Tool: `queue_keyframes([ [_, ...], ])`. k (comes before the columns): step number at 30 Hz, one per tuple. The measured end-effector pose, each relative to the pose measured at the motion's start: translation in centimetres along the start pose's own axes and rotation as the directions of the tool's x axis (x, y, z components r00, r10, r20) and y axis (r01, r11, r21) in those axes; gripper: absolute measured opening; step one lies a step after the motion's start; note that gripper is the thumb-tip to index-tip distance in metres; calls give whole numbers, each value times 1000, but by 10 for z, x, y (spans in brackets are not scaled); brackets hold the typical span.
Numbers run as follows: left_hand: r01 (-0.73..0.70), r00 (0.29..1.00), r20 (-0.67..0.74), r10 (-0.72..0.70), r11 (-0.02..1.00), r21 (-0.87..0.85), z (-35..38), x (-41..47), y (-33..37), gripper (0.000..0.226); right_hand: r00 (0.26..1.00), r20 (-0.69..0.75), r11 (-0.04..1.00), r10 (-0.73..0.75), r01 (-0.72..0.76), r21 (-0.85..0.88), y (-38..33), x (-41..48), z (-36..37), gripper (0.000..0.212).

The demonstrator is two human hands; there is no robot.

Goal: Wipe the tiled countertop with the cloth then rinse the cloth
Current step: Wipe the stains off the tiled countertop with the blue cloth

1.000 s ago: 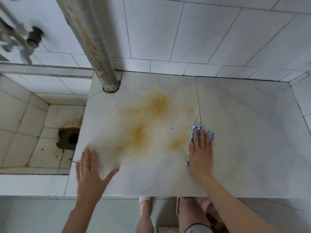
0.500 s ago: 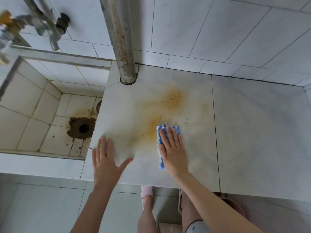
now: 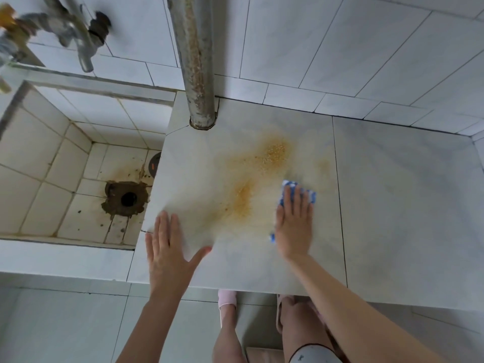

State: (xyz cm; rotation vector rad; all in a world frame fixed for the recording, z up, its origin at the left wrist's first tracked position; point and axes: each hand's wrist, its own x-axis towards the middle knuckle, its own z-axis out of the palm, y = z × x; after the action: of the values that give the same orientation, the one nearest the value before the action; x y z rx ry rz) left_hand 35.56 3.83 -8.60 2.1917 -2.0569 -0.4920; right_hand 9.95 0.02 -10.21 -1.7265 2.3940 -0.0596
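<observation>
Countertop (image 3: 392,205) tiles, pale and marbled, run rightward from the rusted pipe (image 3: 196,61), which passes down through the rear left corner. Far left of the pipe I log a blurred tap (image 3: 78,35) on the wall. Left of the pipe and nearer me is a tiled sink (image 3: 39,153) with a dark, stained drain (image 3: 128,199).

Slightly left of the pipe, at the near edge, my left hand (image 3: 167,255) lies flat on the countertop, fingers straight and close together, thumb spread wide. Directly in front of the pipe, an orange-brown stain (image 3: 246,197) marks the tile.

Right of the pipe and nearer me, my right hand (image 3: 294,226) presses flat on the blue-and-white cloth (image 3: 287,185), fingers straight and together. The cloth lies on the countertop under that hand, showing past the fingertips and beside the palm.
</observation>
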Motion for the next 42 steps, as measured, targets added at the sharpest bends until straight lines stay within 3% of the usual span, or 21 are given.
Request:
queue_keyframes([
  [6, 20, 1000, 13, -20, 1000, -6, 0, 2, 0, 105, 948, 8, 947, -317, 317, 50, -72, -25, 17, 52],
  [9, 22, 1000, 13, -22, 1000, -11, 0, 2, 0, 105, 893, -8, 893, -450, 450, 16, -59, -27, 14, 50],
  [11, 22, 1000, 11, -21, 1000, -13, -1, 2, 1, 105, 887, -13, 887, -461, 461, -35, -37, -21, 14, 50],
  [18, 25, 999, 33, -25, 1000, 3, -3, 1, 1, 106, 981, 77, 943, -180, 194, -270, 74, 4, 1, 55],
  [20, 28, 999, 34, -28, 1000, 3, -4, 1, 1, 106, 996, 89, 970, -26, 47, -238, 79, 18, -8, 53],
  [22, 24, 999, 33, -24, 1000, -2, -3, 1, 1, 106, 992, 53, 983, 114, -105, -149, 68, 33, -13, 66],
  [25, 17, 999, 29, -17, 1000, 5, -1, 2, 0, 106, 979, 12, 978, 204, -204, -33, 42, 56, -14, 55],
  [30, 46, 998, -27, -48, 994, -100, -11, 7, 7, 91, 996, 43, 997, -77, 76, 22, -19, 70, -4, 59],
  [34, 25, 999, -43, -33, 984, -176, -20, 27, 11, 63, 952, -11, 950, -305, 305, 72, -61, 35, 6, 51],
  [39, -54, 998, -40, 49, 988, -143, -21, 69, 16, 54, 860, -59, 861, -506, 508, 30, -48, -4, 16, 48],
  [42, -115, 993, -49, 111, 990, -84, -21, 93, 17, 50, 851, -69, 854, -520, 520, -26, -20, 0, 11, 48],
])
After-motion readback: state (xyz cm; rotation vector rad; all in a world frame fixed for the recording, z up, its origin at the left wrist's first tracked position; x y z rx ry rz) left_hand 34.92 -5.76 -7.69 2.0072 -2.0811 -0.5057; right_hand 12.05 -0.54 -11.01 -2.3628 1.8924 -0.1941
